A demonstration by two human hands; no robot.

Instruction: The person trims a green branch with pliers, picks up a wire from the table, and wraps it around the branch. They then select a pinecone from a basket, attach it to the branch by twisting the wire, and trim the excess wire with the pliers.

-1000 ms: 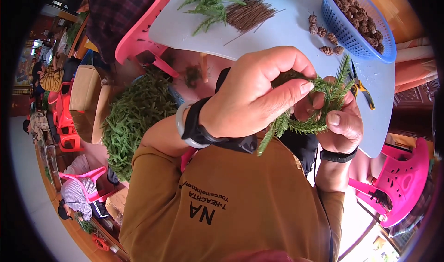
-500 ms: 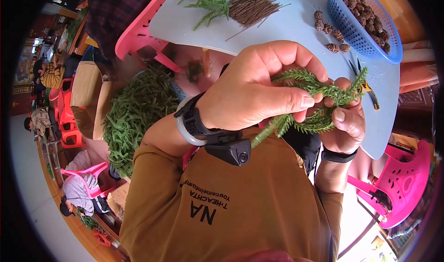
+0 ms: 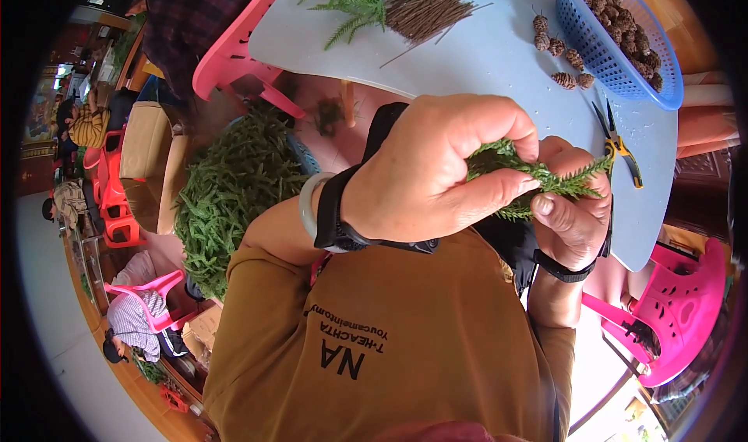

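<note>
My left hand (image 3: 425, 165) pinches a green artificial pine sprig (image 3: 571, 184) between thumb and curled fingers, with its back turned up. On the sprig's other side, my right hand (image 3: 573, 228) grips it with the thumb in front and the fingers behind. Both thumb tips almost meet at the middle of the sprig, over the table's near edge. Part of the greenery is covered by my left fingers. Yellow-and-black pliers (image 3: 621, 150) lie with their jaws apart on the table, just beyond my right hand.
On the pale table (image 3: 483, 60) lie green sprigs (image 3: 354, 1), a bundle of brown stems (image 3: 425, 9) and several loose pine cones (image 3: 573, 58). A blue basket (image 3: 604, 64) holds more cones. Greenery is heaped (image 3: 226, 200) at my left. A pink chair (image 3: 678, 309) stands at the right.
The sprig has turned flatter between my hands, and its stem no longer sticks out below. My left hand has rolled over and lowered slightly; the right fingers have shifted around the sprig.
</note>
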